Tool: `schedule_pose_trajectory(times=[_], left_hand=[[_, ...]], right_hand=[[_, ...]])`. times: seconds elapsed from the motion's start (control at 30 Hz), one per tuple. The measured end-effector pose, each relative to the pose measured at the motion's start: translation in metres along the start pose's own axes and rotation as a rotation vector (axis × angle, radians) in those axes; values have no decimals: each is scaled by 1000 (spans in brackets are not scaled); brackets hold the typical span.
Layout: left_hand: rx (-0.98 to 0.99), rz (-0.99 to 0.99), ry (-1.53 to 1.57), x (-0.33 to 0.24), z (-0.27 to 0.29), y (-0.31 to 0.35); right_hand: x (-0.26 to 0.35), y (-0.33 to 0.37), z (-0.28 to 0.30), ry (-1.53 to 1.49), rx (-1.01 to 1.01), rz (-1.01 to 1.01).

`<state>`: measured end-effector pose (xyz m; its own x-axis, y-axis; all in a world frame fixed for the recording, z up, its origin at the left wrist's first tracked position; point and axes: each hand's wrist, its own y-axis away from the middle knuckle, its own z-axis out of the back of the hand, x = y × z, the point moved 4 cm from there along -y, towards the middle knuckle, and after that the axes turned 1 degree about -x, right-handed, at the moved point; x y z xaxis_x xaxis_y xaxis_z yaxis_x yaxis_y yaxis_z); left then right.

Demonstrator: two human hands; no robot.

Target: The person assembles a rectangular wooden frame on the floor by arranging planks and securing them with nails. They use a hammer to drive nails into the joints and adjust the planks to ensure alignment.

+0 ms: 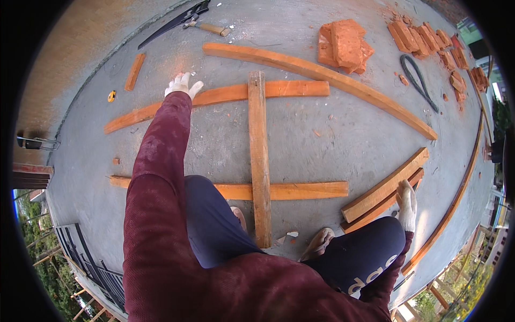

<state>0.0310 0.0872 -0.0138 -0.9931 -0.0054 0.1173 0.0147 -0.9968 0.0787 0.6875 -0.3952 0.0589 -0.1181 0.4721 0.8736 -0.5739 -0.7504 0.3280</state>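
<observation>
Yellow tape measure (111,96) on the floor, well left of the left grip (183,86); short wood offcut (134,72) left and slightly beyond it, black saw (173,23) farther beyond. Left grip: white glove, released, fingers extended, nothing in it; it is over the far crosspiece (230,93), by that beam's far edge, contact not clear. Crosspiece runs out both sides of the grip, its left end nearer the body. Wood-handled tool (212,28) beyond the grip, a bit right. Near crosspiece (311,190) lies well this side of the left grip, partly hidden by sleeve and knee. Middle plank (258,155) to the grip's right, lying across both crosspieces. Long beam (322,74) starts beyond the left grip and slants down rightward, ending beyond the right grip (407,205). Broken brick lump (345,47) past that beam. Upper short beam (384,186) and lower short beam (382,202) side by side, mostly left of the right grip. Right grip: gloved, released, fingers extended, overlapping the lower one's right part; touching or not, cannot tell. Black loop (418,83) well beyond it; long wood strip (456,209) to its right.
</observation>
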Motion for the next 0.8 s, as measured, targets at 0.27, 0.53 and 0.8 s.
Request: schedule_pose_trajectory(times=[0.27,0.53,0.8], left_hand=[[-113,721,145,105,-189,97],[113,652,68,81,-175,105],[111,630,90,87,-168,124]], right_hand=[[197,119,-114,363,41,95],[117,72,-402,882,392,148],[57,87,-468,905,402,-77]])
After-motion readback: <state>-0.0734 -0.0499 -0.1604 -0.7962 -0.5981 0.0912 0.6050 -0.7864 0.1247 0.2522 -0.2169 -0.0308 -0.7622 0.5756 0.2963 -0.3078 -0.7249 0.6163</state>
